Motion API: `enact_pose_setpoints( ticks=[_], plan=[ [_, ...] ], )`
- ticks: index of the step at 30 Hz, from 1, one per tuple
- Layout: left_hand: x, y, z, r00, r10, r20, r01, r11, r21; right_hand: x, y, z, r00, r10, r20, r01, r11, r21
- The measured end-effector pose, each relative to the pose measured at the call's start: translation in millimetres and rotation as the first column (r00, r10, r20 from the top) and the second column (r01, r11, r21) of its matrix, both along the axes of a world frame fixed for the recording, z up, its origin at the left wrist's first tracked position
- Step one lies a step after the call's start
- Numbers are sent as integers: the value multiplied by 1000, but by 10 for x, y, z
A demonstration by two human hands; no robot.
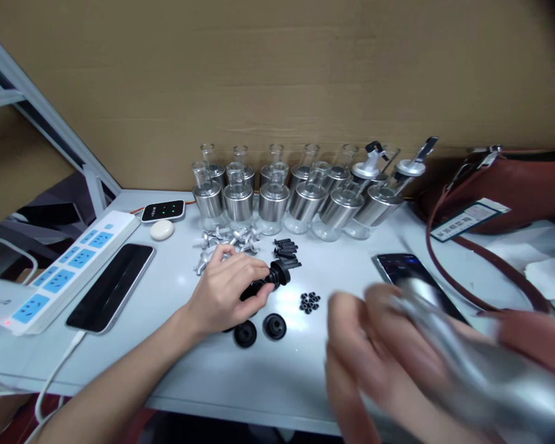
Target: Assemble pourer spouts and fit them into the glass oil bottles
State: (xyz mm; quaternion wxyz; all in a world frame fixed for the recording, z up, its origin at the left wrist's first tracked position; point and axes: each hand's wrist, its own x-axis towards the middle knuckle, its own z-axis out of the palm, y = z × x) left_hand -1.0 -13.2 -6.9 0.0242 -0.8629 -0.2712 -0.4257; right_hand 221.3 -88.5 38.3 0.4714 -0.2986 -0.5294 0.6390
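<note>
My left hand [234, 283] is closed over the middle of the table, its thumb and fingers pinching a black stopper [281, 272] with a round flange. Below that hand lie two more black round caps, one on the left [245, 333] and one on the right [274, 327]. Silver pourer parts [213, 239] are heaped just behind the hand. Black levers [287, 251] and small black rings [309, 302] lie to its right. Close to the camera, my right hand [374, 357] is curled around a silver metal thing [481, 370], too blurred to name.
Glass bottles with steel sleeves [274, 202] stand in two rows at the back; two at the right carry pourers [367, 165]. A power strip [74, 265] and phone [113, 287] lie left. Another phone [411, 277] and a brown bag [513, 185] are right.
</note>
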Motion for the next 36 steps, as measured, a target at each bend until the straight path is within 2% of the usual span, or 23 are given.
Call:
enact_pose_setpoints(
  ticks=[1,3,5,8,11,17,21,24,31,36],
  plan=[
    [1,-3,1,1000,2,-2,-2,1000,0,-49,110,94,997,31,-74,-38,995,-91],
    [2,-10,6,1000,11,-3,-11,1000,-2,-123,313,164,967,15,-256,-80,966,-244],
    [4,-18,10,1000,21,2,-21,1000,2,-149,467,104,951,-23,-308,-93,929,-357],
    [5,-25,14,999,25,25,-26,1000,14,-123,582,-64,945,-61,-322,-87,900,-427],
    [2,-28,13,999,17,52,-18,999,29,-101,602,-155,945,-90,-314,-62,895,-442],
    [4,-28,14,998,-3,68,0,999,35,-168,582,-145,954,-178,-241,66,910,-409],
    [9,-33,16,998,-3,64,2,1000,21,-197,582,-168,957,-259,-129,198,912,-359],
    [14,-38,10,999,-14,51,13,1000,4,-209,578,-204,960,-276,-37,248,908,-339],
    [17,-44,-8,997,-57,43,58,998,-19,-271,542,-252,971,-239,12,231,921,-314],
    [13,-52,-15,997,-67,29,68,997,-30,-267,529,-294,985,-160,-68,127,929,-348]
  ],
)
